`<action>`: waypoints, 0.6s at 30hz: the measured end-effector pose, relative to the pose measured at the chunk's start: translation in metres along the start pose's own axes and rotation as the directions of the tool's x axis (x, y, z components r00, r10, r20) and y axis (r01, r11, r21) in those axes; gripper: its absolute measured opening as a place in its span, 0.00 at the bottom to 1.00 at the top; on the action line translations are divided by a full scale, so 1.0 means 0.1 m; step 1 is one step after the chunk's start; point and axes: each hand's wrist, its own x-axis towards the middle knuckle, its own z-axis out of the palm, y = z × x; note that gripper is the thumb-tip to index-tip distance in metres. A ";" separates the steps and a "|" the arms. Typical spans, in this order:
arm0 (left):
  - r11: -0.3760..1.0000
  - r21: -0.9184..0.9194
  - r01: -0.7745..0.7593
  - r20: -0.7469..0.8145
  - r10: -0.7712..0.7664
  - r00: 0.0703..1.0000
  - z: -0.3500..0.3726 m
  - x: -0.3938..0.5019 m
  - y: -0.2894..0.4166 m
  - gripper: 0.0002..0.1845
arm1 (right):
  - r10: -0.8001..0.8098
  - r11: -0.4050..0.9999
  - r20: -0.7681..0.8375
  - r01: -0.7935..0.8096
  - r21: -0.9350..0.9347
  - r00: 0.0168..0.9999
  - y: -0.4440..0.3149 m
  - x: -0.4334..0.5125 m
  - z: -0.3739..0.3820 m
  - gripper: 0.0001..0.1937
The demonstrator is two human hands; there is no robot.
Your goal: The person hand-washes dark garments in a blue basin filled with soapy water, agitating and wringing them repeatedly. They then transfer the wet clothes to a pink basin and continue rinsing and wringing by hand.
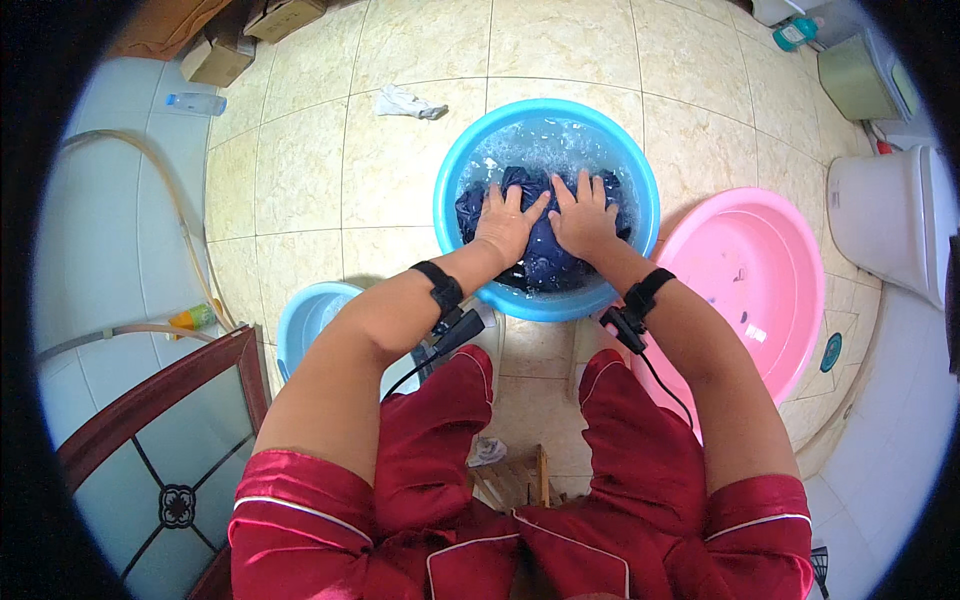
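Dark navy cloth (551,251) lies bunched in soapy water inside a round blue plastic basin (646,180). My left hand (506,221) rests on the left part of the cloth, palm down with the fingers apart. Beside it, my right hand (585,217) presses flat on the cloth, its fingers also spread. Neither hand has closed around the fabric. Foam and small white bubbles float mostly at the far side of the water. Part of the cloth is hidden under my hands and the water.
A large pink basin (757,262) stands to the right, a smaller light blue basin (300,315) to the left. A white cloth (409,103) lies on the tiled floor (420,165). Further out are a plastic bottle (196,103), a hose (169,180) and a wood-framed glass door (161,405).
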 end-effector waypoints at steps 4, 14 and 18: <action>0.999 0.004 0.039 0.073 -0.039 0.997 0.07 0.15 0.03 0.35 | 0.069 0.998 0.042 -0.069 -0.015 0.997 -0.02 0.07 -0.03 0.31; 0.998 -0.043 0.044 0.153 -0.037 0.987 0.08 0.55 -0.11 0.29 | 0.215 0.934 -0.014 -0.201 0.295 0.977 0.28 0.51 -0.02 0.31; 0.927 -0.368 0.072 0.140 -0.021 0.990 -0.11 0.61 -0.34 0.22 | 0.248 0.813 -0.204 -0.089 0.575 0.947 0.38 0.39 -0.14 0.25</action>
